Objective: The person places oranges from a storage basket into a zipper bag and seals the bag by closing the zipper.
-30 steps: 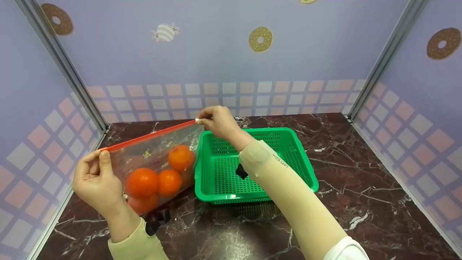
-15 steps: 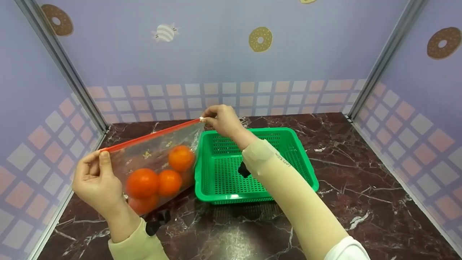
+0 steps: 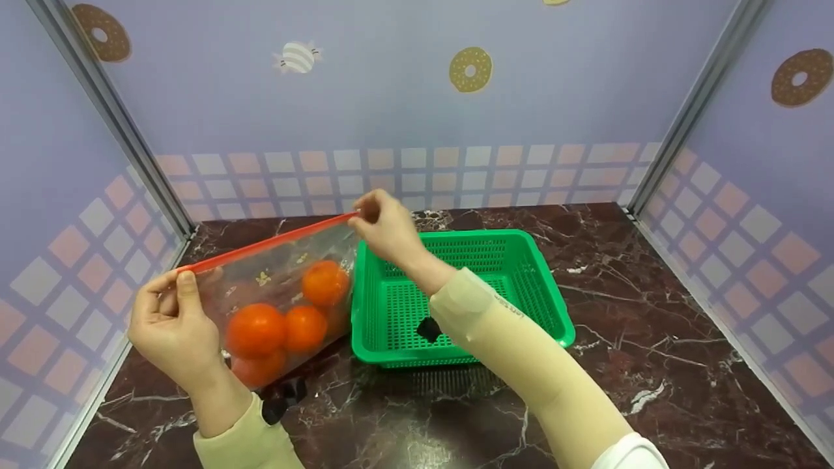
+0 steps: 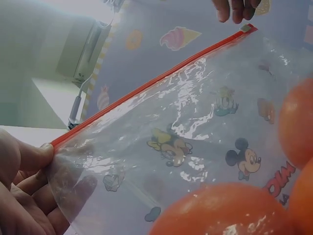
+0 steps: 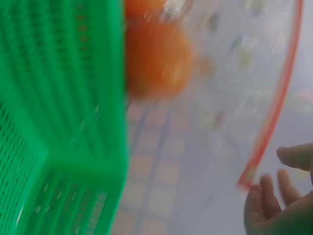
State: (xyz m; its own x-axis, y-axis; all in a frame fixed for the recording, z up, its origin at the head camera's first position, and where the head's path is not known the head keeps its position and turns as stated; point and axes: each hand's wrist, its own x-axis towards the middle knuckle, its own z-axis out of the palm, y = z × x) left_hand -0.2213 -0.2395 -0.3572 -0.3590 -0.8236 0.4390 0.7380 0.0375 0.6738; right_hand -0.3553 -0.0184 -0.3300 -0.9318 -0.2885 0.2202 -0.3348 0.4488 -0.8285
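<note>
— Pinching what? The left hand [image 3: 172, 329] grips the clear red-zippered plastic bag [image 3: 277, 286] of round oranges [image 3: 255, 329], left of the green perforated plastic basket [image 3: 534, 286].
— The right hand [image 3: 384, 228] hovers at the bag's far corner, fingers loosely curled, not gripping.

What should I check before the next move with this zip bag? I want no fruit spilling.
1. Left hand holds the bag's near corner: ok, thumb and fingers pinch the clear zip bag just under the red zip strip.
2. Right hand has a grip on the far end of the strip: cannot tell; the wrist views show its fingers close to the end, apart from it.
3. Strip sealed along its length: cannot tell.
4. Oranges inside the bag: ok, all sit low in it.
5. Green basket free to receive: ok, beside the bag with nothing in it.
</note>
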